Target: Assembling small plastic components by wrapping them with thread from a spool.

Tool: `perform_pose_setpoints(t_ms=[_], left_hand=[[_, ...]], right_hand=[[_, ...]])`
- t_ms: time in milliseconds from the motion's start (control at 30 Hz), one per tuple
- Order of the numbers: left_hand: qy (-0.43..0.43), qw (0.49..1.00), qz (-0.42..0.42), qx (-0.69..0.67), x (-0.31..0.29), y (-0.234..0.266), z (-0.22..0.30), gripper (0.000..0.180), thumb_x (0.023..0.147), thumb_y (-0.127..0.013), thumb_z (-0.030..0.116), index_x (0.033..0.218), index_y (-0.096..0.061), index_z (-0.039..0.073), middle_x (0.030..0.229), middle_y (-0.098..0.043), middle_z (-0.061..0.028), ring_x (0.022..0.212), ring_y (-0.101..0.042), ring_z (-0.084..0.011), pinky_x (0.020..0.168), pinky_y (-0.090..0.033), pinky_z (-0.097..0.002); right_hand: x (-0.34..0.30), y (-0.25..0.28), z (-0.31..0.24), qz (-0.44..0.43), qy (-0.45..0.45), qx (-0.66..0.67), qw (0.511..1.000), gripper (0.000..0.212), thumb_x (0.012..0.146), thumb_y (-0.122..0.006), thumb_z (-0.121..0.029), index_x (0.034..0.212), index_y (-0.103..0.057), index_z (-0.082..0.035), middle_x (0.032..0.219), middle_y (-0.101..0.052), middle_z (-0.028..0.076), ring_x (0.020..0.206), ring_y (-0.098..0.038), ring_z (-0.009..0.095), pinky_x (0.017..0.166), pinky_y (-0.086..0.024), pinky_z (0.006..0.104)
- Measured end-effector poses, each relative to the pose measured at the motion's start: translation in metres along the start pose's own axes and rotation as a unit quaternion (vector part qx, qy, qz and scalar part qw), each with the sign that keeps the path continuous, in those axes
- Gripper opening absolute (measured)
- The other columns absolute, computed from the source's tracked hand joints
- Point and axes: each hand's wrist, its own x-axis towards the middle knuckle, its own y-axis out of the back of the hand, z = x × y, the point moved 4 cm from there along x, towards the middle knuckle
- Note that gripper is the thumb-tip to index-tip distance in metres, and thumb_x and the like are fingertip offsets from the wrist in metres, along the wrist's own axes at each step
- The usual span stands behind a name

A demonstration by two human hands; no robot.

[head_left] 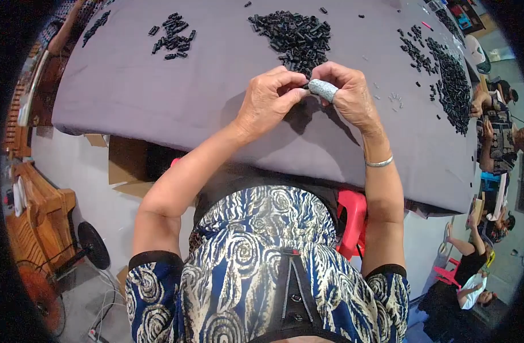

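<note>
Grey cloth covers the work table (159,97), over which both hands are brought together just below the largest heap of small black tubular parts (293,34). The left hand (268,103) is closed, its fingertips pinched on a tiny black piece (304,86) that is mostly hidden between the fingers. The right hand (348,94) is closed against it from the other side, with a grey fabric sleeve (323,90) worn over one finger; what exactly is gripped there cannot be told. A silver bangle (380,163) is worn on the right wrist. A smaller heap (173,37) is seen to the left of the main heap, and a long scatter of black parts (450,80) to its right, near other seated people (496,137) at the table's edge. Judged from the heaps, much stock is left to be handled; which heap holds finished pieces cannot be told.
</note>
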Motion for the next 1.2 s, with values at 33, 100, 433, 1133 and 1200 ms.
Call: perform_pose_setpoints(t_ms=[33,100,433,1133,1200], left_hand=[[-0.008,1.000,0.011,0.013,0.000,0.000,0.001,0.017,0.079,-0.067,0.007,0.094,-0.067,0.001,0.077,-0.059,-0.0042,0.067,-0.055,-0.0116,0.062,-0.045,-0.0247],[-0.013,0.999,0.020,0.026,-0.001,-0.001,0.000,0.017,0.077,-0.068,0.007,0.093,-0.067,0.001,0.075,-0.058,-0.0064,0.063,-0.055,-0.0136,0.059,-0.046,-0.0273],[-0.038,0.998,0.047,0.023,0.002,-0.002,-0.004,0.015,0.076,-0.067,0.004,0.091,-0.067,0.002,0.075,-0.059,-0.0063,0.064,-0.056,-0.0139,0.059,-0.046,-0.0270],[-0.092,0.991,0.070,-0.073,-0.003,0.002,0.030,0.018,0.077,-0.070,0.006,0.095,-0.071,0.007,0.086,-0.055,-0.0023,0.075,-0.054,-0.0093,0.062,-0.046,-0.0234],[-0.122,0.989,0.069,-0.050,-0.005,0.002,0.034,0.019,0.076,-0.071,0.006,0.094,-0.071,0.009,0.089,-0.052,-0.0013,0.077,-0.051,-0.0095,0.064,-0.046,-0.0230]], right_hand=[[0.000,-0.001,-0.001,0.003,-0.009,-0.020,1.000,0.009,0.081,-0.066,-0.010,0.089,-0.065,-0.005,0.073,-0.059,-0.003,0.061,-0.054,0.004,0.054,-0.046,0.0191],[0.000,-0.003,-0.004,0.005,-0.022,-0.038,0.999,0.007,0.082,-0.062,-0.007,0.087,-0.064,-0.003,0.071,-0.059,-0.003,0.057,-0.053,0.004,0.049,-0.045,0.0192],[0.001,-0.004,0.000,0.004,-0.099,0.033,0.995,0.008,0.083,-0.061,-0.005,0.089,-0.065,-0.002,0.073,-0.059,-0.001,0.054,-0.053,0.004,0.046,-0.045,0.0179],[-0.015,-0.020,0.007,-0.173,-0.183,0.373,0.893,0.050,0.091,-0.039,-0.059,0.098,-0.059,-0.015,0.074,-0.051,-0.002,0.062,-0.043,0.008,0.045,-0.031,0.0199],[-0.018,-0.023,0.009,-0.147,-0.193,0.365,0.899,0.058,0.090,-0.035,-0.062,0.104,-0.058,-0.010,0.071,-0.048,-0.001,0.059,-0.039,0.008,0.046,-0.027,0.0206]])
